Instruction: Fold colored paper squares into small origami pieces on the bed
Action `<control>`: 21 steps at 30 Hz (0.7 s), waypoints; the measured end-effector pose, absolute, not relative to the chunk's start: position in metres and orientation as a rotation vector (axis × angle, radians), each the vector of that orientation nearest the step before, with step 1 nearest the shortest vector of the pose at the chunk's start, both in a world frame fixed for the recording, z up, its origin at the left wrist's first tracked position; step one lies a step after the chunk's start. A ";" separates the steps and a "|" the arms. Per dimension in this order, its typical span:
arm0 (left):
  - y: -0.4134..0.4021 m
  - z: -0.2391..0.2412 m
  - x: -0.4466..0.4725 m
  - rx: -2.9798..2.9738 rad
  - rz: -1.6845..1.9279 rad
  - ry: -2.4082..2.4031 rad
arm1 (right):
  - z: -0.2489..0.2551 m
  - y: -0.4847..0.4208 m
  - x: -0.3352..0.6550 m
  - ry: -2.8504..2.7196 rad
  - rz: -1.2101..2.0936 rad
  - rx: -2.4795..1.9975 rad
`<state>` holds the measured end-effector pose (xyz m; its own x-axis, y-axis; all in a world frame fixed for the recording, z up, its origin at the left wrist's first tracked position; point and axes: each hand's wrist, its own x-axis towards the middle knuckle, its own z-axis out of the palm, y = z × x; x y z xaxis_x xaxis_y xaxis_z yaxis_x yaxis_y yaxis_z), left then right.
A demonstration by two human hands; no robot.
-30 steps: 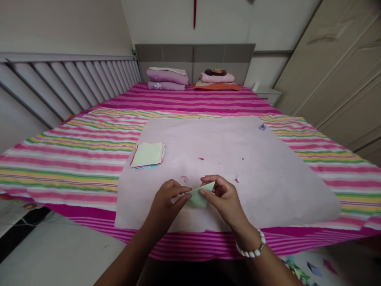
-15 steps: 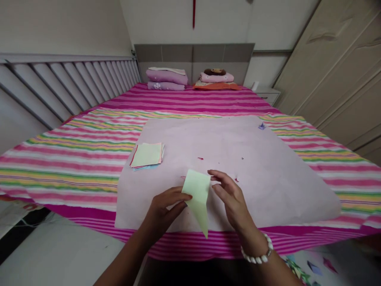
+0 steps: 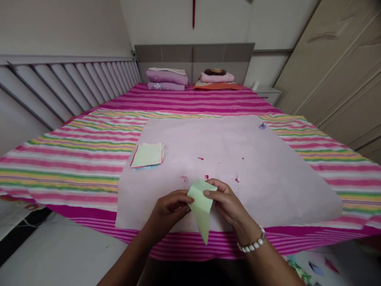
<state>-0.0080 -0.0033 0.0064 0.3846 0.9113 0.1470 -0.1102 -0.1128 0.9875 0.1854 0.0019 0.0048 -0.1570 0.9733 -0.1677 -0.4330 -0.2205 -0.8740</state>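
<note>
A light green folded paper (image 3: 201, 206) is held upright above the near edge of a large pale pink sheet (image 3: 268, 174) spread on the bed. Its lower end tapers to a point that hangs toward me. My left hand (image 3: 169, 208) pinches the paper's left edge. My right hand (image 3: 228, 204), with a white bead bracelet on the wrist, grips the paper's right side with thumb and fingers closed on it.
A stack of coloured paper squares (image 3: 147, 155) lies on the pink sheet to the left. Small red scraps (image 3: 201, 159) and a purple folded bit (image 3: 262, 126) dot the sheet. Pillows (image 3: 166, 77) sit at the headboard. A slatted rail (image 3: 59, 87) runs on the left, a wardrobe (image 3: 339, 71) on the right.
The green paper was lifted from the sheet and turned upright with its point down. My right hand, briefly off the paper, has closed on its right side again.
</note>
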 end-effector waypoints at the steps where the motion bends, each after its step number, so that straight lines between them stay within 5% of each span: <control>1: -0.003 0.006 -0.008 1.384 1.030 0.777 | 0.005 0.002 0.186 -0.832 1.617 -0.936; 12: -0.005 -0.002 0.003 1.073 1.058 0.963 | 0.000 0.002 0.186 -0.909 1.511 -0.941; 21: -0.005 -0.006 0.003 1.374 0.951 1.247 | -0.008 0.003 0.189 -1.016 1.412 -0.924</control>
